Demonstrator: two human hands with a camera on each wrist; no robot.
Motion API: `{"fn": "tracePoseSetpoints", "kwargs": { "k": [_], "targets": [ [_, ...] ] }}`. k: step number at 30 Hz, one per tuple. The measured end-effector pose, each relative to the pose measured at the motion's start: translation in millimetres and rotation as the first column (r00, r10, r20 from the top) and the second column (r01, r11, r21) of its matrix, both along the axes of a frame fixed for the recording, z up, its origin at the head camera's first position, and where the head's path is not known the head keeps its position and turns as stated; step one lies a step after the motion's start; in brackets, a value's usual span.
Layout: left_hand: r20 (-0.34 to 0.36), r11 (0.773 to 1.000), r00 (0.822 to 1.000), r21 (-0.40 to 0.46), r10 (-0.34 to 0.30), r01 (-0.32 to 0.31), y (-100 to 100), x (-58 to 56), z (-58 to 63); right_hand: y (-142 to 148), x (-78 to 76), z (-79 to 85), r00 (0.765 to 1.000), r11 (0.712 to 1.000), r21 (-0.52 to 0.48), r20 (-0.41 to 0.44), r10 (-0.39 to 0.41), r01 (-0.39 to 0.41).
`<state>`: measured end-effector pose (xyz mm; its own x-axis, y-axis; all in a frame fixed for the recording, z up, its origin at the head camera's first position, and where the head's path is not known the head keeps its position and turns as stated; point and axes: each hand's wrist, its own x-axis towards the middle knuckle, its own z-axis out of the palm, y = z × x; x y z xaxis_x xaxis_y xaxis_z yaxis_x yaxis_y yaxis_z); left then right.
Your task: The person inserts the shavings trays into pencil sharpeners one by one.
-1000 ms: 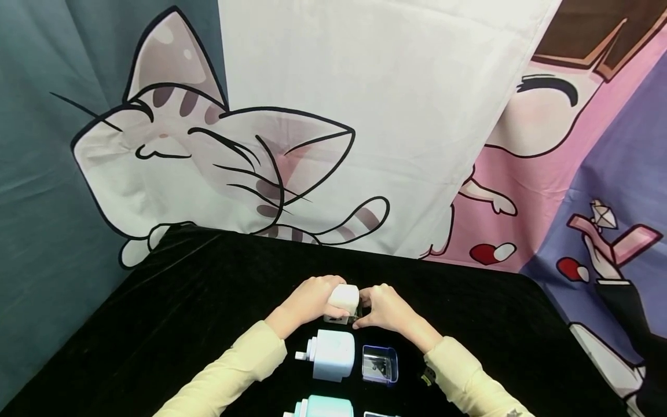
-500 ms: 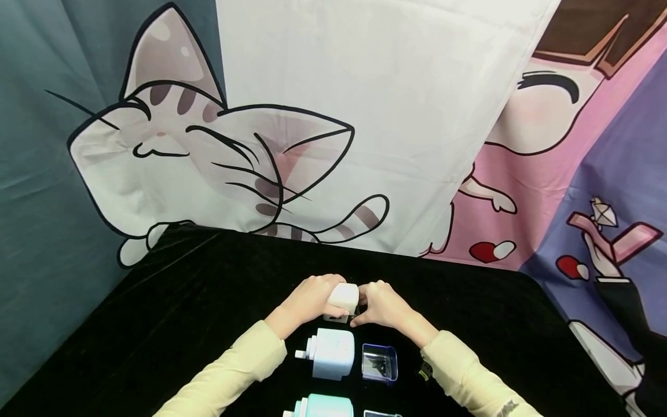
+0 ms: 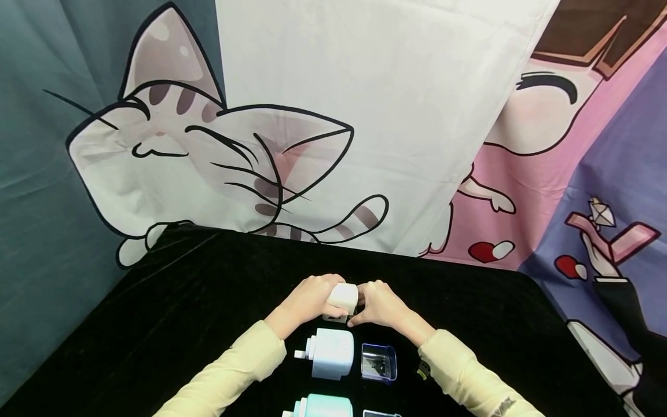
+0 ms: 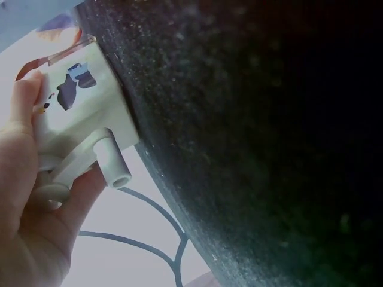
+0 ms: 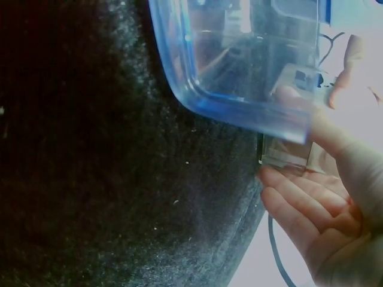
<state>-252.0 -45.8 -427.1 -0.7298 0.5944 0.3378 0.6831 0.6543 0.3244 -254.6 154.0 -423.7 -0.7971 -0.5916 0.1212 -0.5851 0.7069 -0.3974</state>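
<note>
white plastic makes up the block-shaped housing (image 3: 344,296) near the middle of the black-clothed surface (image 3: 234,289); its crank (image 4: 111,158) shows in the left wrist view. we note the left hand (image 3: 314,297) with fingers curled round the housing, and the right hand (image 3: 384,304) pinching a clear tray (image 5: 284,156) between thumb and fingers at the housing's right side. whether the housing rests fully on the cloth we cannot tell. we judge the step to be the seating of the tray: we would keep the left grip firm and still, hold the tray square to its opening, and press evenly, since a tilt could bind it. we would also keep the right wrist clear of the blue-rimmed bin (image 3: 392,365), which lies just beside the pale blue housing (image 3: 333,353), nearer the person.
</note>
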Motion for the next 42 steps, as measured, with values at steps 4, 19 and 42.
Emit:
{"fn": "tracePoseSetpoints", "kwargs": {
  "k": [4, 19, 42],
  "targets": [
    [0.001, 1.000, 1.000, 0.005, 0.000, 0.000, -0.5, -0.4, -1.0, -1.2, 0.1, -0.7, 1.000, 1.000, -0.014, 0.010, -0.005, 0.005],
    [0.010, 1.000, 1.000, 0.010, -0.002, 0.002, -1.0, -3.4, -3.5, -9.1, 1.5, 0.3, 0.998, 0.999, 0.014, -0.046, -0.033, 0.034],
    [-0.002, 1.000, 1.000, 0.004, -0.028, 0.028, -0.5, -4.8, -0.4, -8.9, 2.0, -0.8, 0.996, 0.998, 0.047, -0.082, -0.036, 0.040]
  ]
}}
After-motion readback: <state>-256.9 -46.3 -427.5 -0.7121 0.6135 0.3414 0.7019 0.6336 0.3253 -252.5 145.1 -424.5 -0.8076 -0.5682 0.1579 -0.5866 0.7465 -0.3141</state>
